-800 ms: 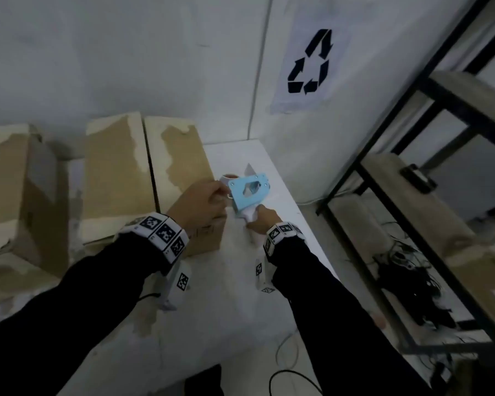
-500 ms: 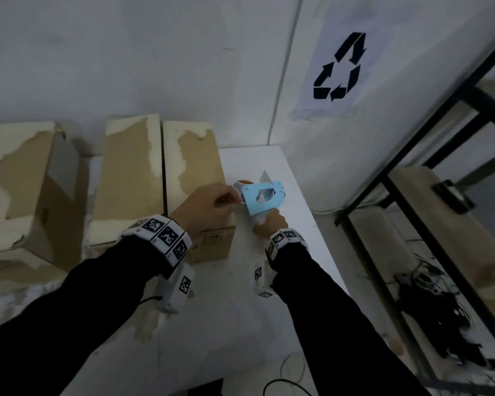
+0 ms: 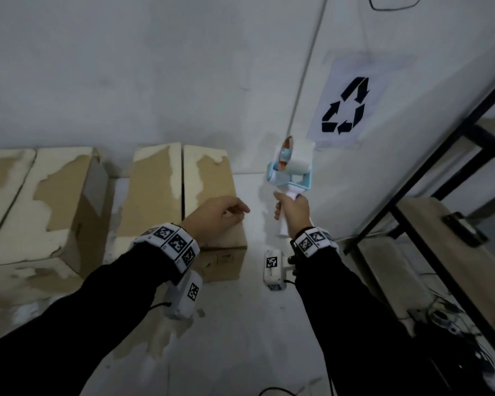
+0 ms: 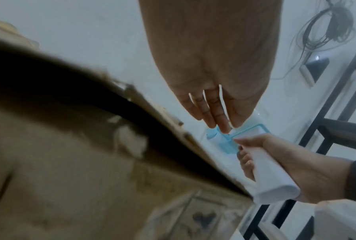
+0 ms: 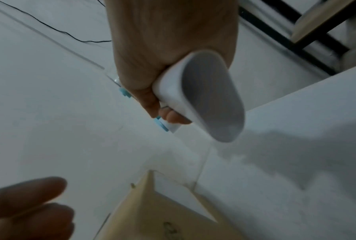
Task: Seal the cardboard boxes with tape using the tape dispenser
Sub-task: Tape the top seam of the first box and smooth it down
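Tape has yet to reach any seam, as far as I can see from my remote seat. My right hand (image 3: 293, 211) curls around the white handle of the pale-blue plastic tape dispenser (image 3: 290, 170), lifting it upright above the white desk (image 3: 240, 324), just right of the nearest brown cardboard box (image 3: 209, 195), its white tape roll toward the wall. My left hand (image 3: 216, 220) hovers over that box's near right corner, fingers (image 4: 216, 112) straight and close together, holding nothing; from the left wrist view they point toward the dispenser's head. Whether a strip trails from the roll I cannot tell. The box's two top flaps lie shut, torn white patches across them, and I see no fresh tape along the join. Two more worn cardboard boxes (image 3: 40, 207) wait to the left. I judge the sealing barely begun, every box still to do.
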